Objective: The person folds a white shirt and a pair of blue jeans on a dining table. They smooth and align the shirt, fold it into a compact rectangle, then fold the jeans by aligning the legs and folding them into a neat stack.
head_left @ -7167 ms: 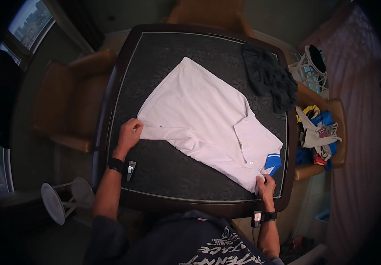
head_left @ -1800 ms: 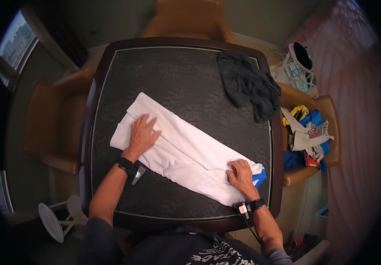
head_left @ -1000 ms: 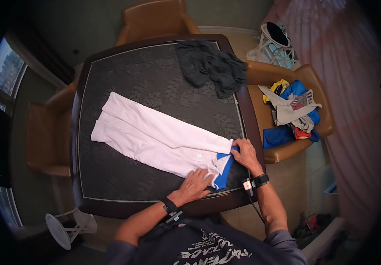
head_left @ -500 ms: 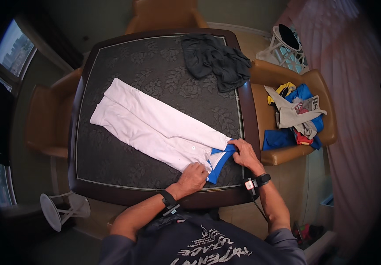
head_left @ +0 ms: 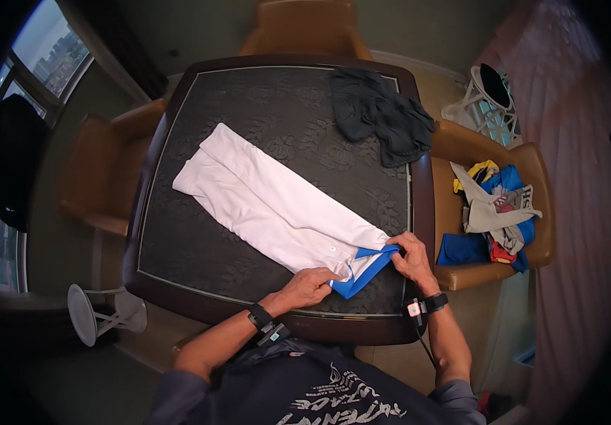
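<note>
Dark patterned table (head_left: 199,258), head view: a white shirt (head_left: 270,202), folded lengthwise, lies diagonally across it, blue collar (head_left: 366,276) toward the near right corner; the left hand (head_left: 307,287) pinches the collar's near end in its fingertips, the right hand (head_left: 412,259) grasps the other end; a crumpled dark garment (head_left: 380,117) lies far right

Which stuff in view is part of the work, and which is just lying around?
In use:
- white shirt, folded lengthwise
- its blue collar, with the left hand and right hand at it
- table under the shirt

Lying about:
- dark garment, crumpled on the table
- pile of mixed clothes on the right-side armchair
</note>
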Action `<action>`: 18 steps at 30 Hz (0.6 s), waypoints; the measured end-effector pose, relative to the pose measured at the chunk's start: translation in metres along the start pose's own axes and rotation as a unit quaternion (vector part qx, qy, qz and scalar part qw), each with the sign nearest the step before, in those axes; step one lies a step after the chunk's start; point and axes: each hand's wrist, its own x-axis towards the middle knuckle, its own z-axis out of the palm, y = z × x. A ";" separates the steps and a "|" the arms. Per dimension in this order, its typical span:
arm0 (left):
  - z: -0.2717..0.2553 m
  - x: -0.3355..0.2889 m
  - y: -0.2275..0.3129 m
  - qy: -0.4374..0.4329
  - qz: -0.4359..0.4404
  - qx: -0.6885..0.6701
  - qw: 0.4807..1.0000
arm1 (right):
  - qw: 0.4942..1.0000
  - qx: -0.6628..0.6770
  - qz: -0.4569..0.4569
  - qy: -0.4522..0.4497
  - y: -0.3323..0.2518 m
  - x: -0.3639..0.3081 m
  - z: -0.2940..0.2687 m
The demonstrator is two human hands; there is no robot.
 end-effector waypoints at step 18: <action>-0.180 -0.040 -0.069 0.305 -0.107 -0.473 0.820 | 0.970 0.134 -0.048 -0.199 -0.161 0.248 0.069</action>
